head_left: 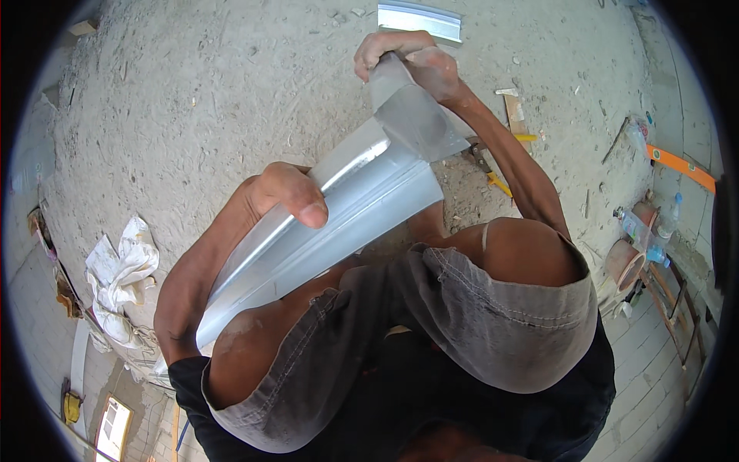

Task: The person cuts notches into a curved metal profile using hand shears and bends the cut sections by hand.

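A long silvery sheet-metal profile (339,208) slants from my lower left forearm up across my bent knees. My left hand (285,189) is closed on its near part, thumb on the upper face. At the far end, a duller bent section of metal (416,115) sticks up, and my right hand (408,65) grips its top edge with curled fingers. Just right of that end, a tool with yellow handles (496,183) lies on the dusty floor, partly covered by the metal, near a small wooden piece (514,112).
Another short metal piece (419,21) lies ahead on the dusty floor (200,77). A crumpled white sack (123,269) is at left. Along the right wall are an orange level (681,165), plastic bottles (668,219), a clay-coloured pipe piece (625,266) and loose sticks.
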Demonstrator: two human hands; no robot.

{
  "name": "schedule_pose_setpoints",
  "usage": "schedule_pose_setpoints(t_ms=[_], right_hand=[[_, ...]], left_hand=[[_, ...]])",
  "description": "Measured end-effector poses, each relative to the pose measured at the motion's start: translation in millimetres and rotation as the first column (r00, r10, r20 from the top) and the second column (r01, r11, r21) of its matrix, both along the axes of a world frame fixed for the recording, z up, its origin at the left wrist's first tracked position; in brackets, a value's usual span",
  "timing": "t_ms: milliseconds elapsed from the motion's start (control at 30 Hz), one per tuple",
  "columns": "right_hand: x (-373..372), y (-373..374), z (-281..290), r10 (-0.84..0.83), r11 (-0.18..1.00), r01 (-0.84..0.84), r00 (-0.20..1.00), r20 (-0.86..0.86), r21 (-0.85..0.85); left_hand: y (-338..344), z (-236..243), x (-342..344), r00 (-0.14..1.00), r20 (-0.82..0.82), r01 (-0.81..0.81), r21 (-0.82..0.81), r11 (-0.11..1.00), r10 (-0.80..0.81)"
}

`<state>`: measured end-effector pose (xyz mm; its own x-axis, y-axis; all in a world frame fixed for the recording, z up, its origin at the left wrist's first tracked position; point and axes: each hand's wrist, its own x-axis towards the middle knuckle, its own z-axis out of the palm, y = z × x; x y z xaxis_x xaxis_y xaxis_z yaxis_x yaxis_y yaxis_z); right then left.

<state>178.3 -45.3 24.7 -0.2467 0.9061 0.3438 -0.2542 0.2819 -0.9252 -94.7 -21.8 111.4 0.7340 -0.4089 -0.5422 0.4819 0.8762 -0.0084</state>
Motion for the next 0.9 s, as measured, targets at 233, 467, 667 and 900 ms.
schedule_pose_setpoints(t_ms=[233, 467, 667, 900], right_hand=[[-31, -16, -15, 0.04, 0.984, -0.066, 0.987, -0.155, -0.168], [-28, -34, 31, -0.207, 0.921, 0.269, 0.951, 0.232, -0.283], [4, -40, 27, -0.161, 0.925, 0.223, 0.963, 0.216, -0.308], [45, -20, 140, 0.267, 0.933, 0.227, 0.079, 0.96, -0.278]], left_hand=[[19, 7, 4, 0.992, -0.126, 0.003, 0.081, 0.997, 0.008], [51, 37, -8, 0.942, -0.309, 0.002, 0.399, 0.917, 0.132], [26, 78, -18, 0.95, -0.287, 0.307, 0.792, 0.529, -0.121], [-8, 70, -40, 0.94, -0.336, 0.341, 0.935, 0.097, -0.061]])
